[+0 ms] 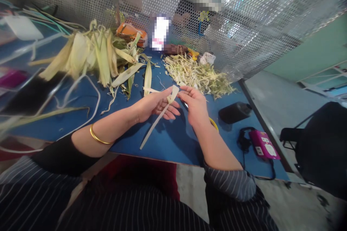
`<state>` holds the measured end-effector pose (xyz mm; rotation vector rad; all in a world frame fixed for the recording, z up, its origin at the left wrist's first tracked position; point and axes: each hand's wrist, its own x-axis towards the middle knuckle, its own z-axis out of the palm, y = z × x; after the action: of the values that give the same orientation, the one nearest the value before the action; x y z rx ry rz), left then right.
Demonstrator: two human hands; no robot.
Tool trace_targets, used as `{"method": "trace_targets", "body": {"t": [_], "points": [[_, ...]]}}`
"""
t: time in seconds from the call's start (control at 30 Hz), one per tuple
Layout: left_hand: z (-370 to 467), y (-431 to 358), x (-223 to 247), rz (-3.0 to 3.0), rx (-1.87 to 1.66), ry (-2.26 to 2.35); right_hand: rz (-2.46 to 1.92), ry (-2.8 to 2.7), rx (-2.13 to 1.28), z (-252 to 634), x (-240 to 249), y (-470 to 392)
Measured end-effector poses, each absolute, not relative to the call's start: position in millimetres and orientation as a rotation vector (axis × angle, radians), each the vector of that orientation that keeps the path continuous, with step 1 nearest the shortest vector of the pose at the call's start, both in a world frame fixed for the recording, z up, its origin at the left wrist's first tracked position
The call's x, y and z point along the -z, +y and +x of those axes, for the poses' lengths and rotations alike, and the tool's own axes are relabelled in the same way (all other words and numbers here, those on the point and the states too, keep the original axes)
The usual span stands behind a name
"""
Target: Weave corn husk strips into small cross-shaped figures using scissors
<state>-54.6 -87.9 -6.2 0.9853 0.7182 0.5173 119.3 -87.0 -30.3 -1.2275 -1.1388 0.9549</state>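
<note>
One pale husk strip (154, 127), centre frame, pinched by the left hand (153, 106), seems light, pliable, tearable, best held at its fold; the right hand's (194, 104) grip is unclear.

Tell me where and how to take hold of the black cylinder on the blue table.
Probably best around the middle of the black cylinder, coming from above, grip across its length: it lies on its side, its body is rounded, and its upper surface shows uncovered.
</note>
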Motion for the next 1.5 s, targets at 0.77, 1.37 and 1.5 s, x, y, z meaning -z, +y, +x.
{"method": "trace_targets", "body": {"t": [0.77, 1.37, 1.5], "points": [[-46, -93, 12, 1.155, -0.552, 0.782, -1.369, -1.914, -0.457, 109, 23, -102], [-38, -92, 28, 1.371, -0.527, 0.93, -1.648, -1.88, -0.692, 112, 22, -99], [-37, -92, 31, 1.414, -0.545, 0.94, -1.623, -1.846, -0.781, 113, 24, -98]]}}
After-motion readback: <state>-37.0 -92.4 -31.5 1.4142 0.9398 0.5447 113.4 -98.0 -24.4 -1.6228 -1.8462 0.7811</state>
